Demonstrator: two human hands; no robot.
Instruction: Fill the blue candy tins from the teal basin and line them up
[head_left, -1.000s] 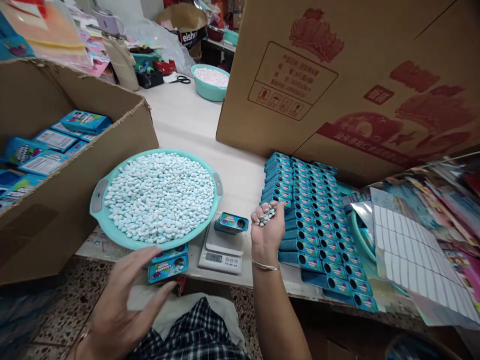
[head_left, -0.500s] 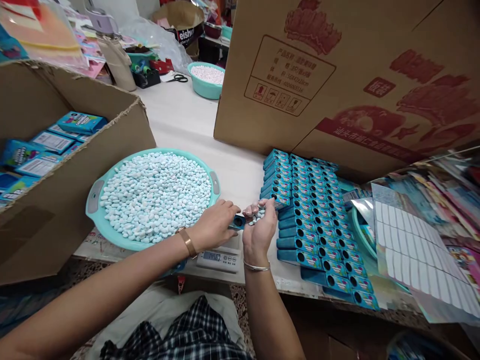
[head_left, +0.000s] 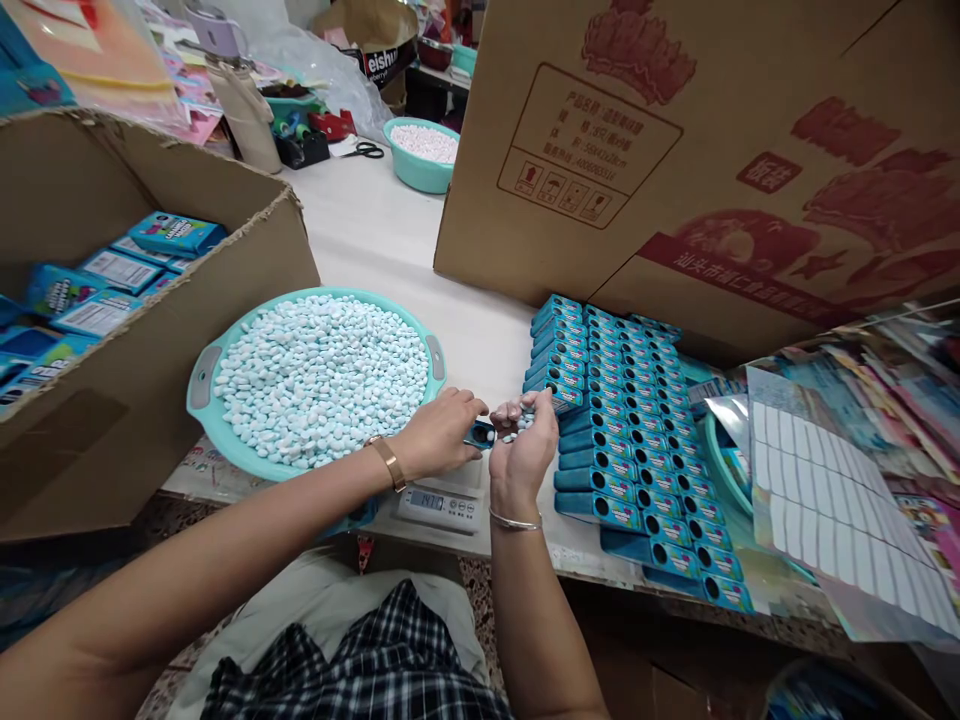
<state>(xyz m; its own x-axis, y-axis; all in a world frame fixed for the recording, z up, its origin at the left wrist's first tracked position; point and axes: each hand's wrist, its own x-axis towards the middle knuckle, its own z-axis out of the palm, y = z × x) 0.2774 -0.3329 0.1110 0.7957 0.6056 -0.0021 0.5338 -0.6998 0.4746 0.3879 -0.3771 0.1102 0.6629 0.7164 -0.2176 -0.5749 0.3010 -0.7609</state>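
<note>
My left hand point(head_left: 439, 432), a rose-gold band at its wrist, is closed on a small blue candy box point(head_left: 478, 434) with a round hole in its end. The box is tilted over the digital scale point(head_left: 442, 508), its hole toward my other hand. Cupped beside it, my right hand point(head_left: 519, 455) holds several pale candies point(head_left: 527, 417) in its palm, fingertips near the hole. One candy sits at the hole's edge. To the left stands a turquoise basin point(head_left: 214, 425) heaped with pale blue and white candies point(head_left: 322, 380).
Rows of blue boxes point(head_left: 626, 450) with round holes stand right of my hands, before a large printed carton point(head_left: 592, 190). An open carton point(head_left: 247, 270) with blue boxes is at left. Farther back are a second basin point(head_left: 420, 178) and scissors point(head_left: 367, 150). Label sheets point(head_left: 832, 500) lie right.
A candy now shows at the hole of the box. The scale's display reads differently. My hands stay close together, and the view has shifted slightly.
</note>
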